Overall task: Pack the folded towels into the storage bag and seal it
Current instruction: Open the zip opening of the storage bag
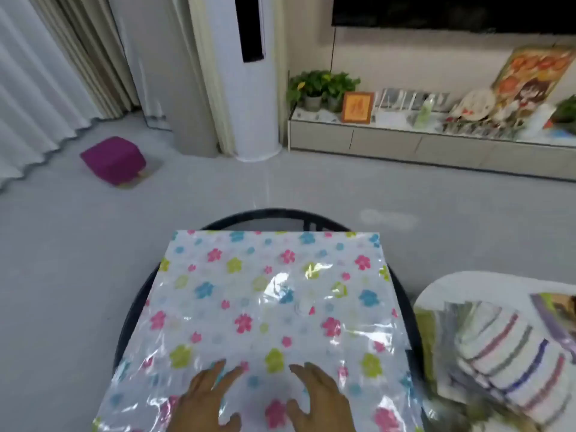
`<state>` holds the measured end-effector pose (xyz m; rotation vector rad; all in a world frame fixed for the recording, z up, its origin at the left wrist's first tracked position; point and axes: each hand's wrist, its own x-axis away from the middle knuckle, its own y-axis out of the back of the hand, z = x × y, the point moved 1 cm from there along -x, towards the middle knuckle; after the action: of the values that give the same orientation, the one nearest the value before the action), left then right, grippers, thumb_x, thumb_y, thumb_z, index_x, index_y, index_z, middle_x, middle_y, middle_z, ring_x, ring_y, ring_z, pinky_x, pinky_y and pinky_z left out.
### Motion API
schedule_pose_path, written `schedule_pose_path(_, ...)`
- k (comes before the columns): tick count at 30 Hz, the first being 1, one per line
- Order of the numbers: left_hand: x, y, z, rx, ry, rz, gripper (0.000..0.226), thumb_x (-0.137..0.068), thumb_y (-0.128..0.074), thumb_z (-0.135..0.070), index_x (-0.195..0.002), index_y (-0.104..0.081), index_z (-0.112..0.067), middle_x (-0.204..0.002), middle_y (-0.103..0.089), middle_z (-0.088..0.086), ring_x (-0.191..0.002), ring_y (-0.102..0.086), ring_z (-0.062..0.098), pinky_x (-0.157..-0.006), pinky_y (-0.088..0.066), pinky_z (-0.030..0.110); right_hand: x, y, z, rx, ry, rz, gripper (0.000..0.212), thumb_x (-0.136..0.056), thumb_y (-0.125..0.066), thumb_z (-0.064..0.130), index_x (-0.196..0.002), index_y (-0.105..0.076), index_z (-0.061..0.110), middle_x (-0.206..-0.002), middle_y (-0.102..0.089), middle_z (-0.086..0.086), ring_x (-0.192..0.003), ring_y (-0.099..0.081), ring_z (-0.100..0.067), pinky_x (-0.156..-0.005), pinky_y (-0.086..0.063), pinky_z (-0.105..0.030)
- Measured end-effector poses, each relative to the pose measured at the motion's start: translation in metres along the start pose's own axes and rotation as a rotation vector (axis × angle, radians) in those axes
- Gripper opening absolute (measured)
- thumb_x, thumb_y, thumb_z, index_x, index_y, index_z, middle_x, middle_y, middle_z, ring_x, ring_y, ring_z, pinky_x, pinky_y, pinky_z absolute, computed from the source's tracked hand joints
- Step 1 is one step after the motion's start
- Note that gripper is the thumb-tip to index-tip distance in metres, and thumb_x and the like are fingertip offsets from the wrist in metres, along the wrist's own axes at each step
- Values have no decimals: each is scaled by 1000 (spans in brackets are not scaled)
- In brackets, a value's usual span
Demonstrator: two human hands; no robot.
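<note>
Lying flat: bag (268, 310) covers a round dark table (137, 310)
Bag look: clear crinkled plastic, pink, blue and green flower print
Left hand (202, 400): fingers spread, flat on the bag's near edge
Right hand (321, 400): fingers spread, flat beside it
Towels (511, 360): striped, folded stack on a white seat (452, 285), right of the bag, apart from both hands

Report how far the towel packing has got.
Done: the storage bag lies spread flat on the round table. In hand: left hand and right hand rest flat on it. Left: the folded towels sit stacked beside the table, unpacked; sealing follows.
</note>
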<state>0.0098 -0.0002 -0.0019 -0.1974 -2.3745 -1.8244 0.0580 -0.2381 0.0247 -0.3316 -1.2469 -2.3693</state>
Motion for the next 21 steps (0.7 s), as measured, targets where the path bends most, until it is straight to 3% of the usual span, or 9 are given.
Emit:
schedule_pose_path(2,0,-49,2,49,98,186,86,-75,-45,-64,-139,12,-64,-158,11,-23,-149,-8,12,-117,-25,31,-11,-54,-24,110,17,94,69,-91,-48,63,-154,-20,58,-172,-1,15,-159,-7,-11,-126,-17,-37)
schedule_pose_path(3,-1,-74,7,-28,128,253,85,-76,-42,-64,-144,7,-60,-161,9,-17,-150,-6,18,-116,-24,37,-16,-84,-36,226,29,148,71,-89,-48,63,-155,-24,56,-173,-2,9,-160,-8,-22,-125,-16,-51)
schedule_pose_path(4,1,-97,11,-70,131,231,84,-77,-42,-64,-148,0,-56,-164,3,-10,-150,-8,23,-115,-25,43,-19,-106,-47,321,61,107,73,-84,-54,61,-154,-36,50,-172,-15,-1,-157,-20,-34,-120,-22,-64)
schedule_pose_path(6,9,-138,15,-114,97,165,81,-79,-47,-60,-153,-17,-45,-164,-14,2,-146,-21,35,-108,-30,56,-20,-149,-69,383,101,16,73,-76,-62,56,-145,-59,35,-160,-44,-12,-144,-43,-46,-109,-34,-74)
schedule_pose_path(9,10,-177,27,-196,35,-13,74,-89,-44,-55,-156,-17,-35,-165,-11,7,-147,-18,39,-108,-24,64,-31,-189,-92,446,166,-185,74,-90,-49,54,-158,-40,28,-168,-28,-13,-155,-19,-46,-117,-13,-75)
schedule_pose_path(12,13,-197,38,-212,6,-113,71,-93,-35,-56,-156,-13,-34,-166,-5,5,-150,-10,36,-112,-17,64,-34,-212,-99,461,190,-282,76,-94,-45,55,-163,-29,27,-172,-16,-13,-158,-5,-44,-118,-8,-76)
schedule_pose_path(19,21,-204,44,-169,-58,-195,65,-96,-27,-57,-156,-13,-35,-165,-10,3,-149,-13,33,-113,-16,63,-28,-219,-99,427,189,-363,70,-97,-32,56,-162,-28,30,-172,-19,-8,-159,-5,-38,-120,-5,-71)
schedule_pose_path(21,21,-206,46,-144,-73,-232,64,-96,-27,-56,-155,-17,-35,-163,-14,4,-147,-17,33,-111,-19,63,-27,-218,-98,400,190,-378,68,-97,-33,55,-159,-36,28,-171,-24,-8,-158,-11,-37,-120,-6,-72)
